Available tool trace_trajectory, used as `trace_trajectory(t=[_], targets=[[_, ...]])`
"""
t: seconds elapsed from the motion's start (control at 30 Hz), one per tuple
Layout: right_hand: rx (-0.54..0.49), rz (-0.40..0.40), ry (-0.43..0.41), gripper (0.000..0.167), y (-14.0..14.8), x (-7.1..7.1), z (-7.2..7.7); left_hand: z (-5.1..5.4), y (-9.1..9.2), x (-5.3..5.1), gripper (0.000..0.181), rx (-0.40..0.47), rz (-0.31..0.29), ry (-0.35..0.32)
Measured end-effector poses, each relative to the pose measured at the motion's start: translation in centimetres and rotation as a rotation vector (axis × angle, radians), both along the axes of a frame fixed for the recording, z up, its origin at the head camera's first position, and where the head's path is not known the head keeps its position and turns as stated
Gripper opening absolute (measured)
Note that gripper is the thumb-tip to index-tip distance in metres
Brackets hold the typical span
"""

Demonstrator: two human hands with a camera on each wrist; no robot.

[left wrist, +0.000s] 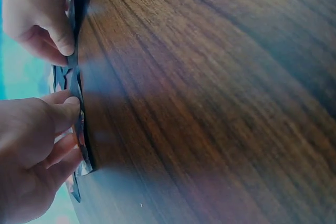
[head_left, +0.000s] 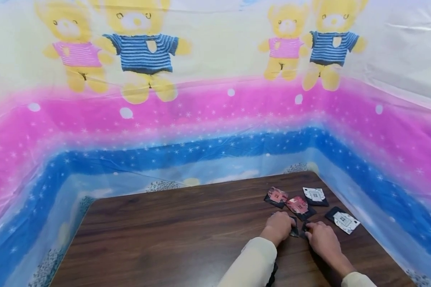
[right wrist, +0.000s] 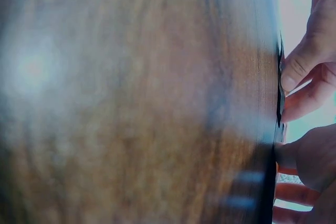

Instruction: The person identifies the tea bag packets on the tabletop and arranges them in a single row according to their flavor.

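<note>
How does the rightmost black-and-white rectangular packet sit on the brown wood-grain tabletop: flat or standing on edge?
Flat: in the head view, the packet shows its whole broad face turned upward on the tabletop.

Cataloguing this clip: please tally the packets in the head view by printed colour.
Red-printed packets: 2
White-printed packets: 2
Total: 4, leaving out the dark packaging at the left hand and right hand, too covered to count.
</note>
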State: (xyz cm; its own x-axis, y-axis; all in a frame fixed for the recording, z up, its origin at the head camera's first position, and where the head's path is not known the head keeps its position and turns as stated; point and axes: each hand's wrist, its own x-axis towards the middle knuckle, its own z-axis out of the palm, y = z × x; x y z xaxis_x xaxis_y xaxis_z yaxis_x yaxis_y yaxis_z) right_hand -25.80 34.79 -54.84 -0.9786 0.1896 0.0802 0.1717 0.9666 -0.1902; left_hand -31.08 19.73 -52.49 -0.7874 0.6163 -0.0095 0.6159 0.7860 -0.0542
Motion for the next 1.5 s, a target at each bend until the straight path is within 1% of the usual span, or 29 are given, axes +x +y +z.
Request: trace_trajectory(t=[0.17, 0.43, 0.63, 0.77, 0.9, 1.17, 1.33, 1.5], targets=[[0.013, 0.019, 0.028, 0.028, 0.0, 0.1, 0.0, -0.4, 0.2, -0.2, 0.032, -0.01, 0.02, -0.018], [0.029, 0.048, 0.066, 0.027, 0.0, 0.3, -0.2, -0.5, 0.0, 0.2, 0.038, -0.032, 0.031, -0.024], [0.008, 0.048, 0.065, 0.026, -0.1, 0.4, -0.6, -0.5, -0.1, 0.4, 0.038, -0.019, 0.063, -0.047], [0.003, 0.038, 0.055, 0.027, -0.2, 0.4, -0.7, -0.4, -0.2, 0.4, 0.037, -0.031, 0.065, -0.051], [0.01, 0.035, 0.047, 0.028, -0.2, 0.3, -0.5, -0.1, -0.4, 0.3, 0.036, -0.064, 0.057, -0.039], [0.034, 0.088, 0.065, 0.028, -0.7, 0.4, -0.1, 0.5, -1.6, 0.1, 0.031, -0.052, 0.063, -0.031], [0.024, 0.076, 0.056, 0.029, -1.0, 0.3, -0.1, 0.7, -2.4, 0.0, 0.03, -0.038, 0.079, -0.023], [0.003, 0.066, 0.04, 0.029, -1.0, 0.3, -0.1, 0.6, -3.3, -0.3, 0.032, -0.01, 0.103, -0.043]])
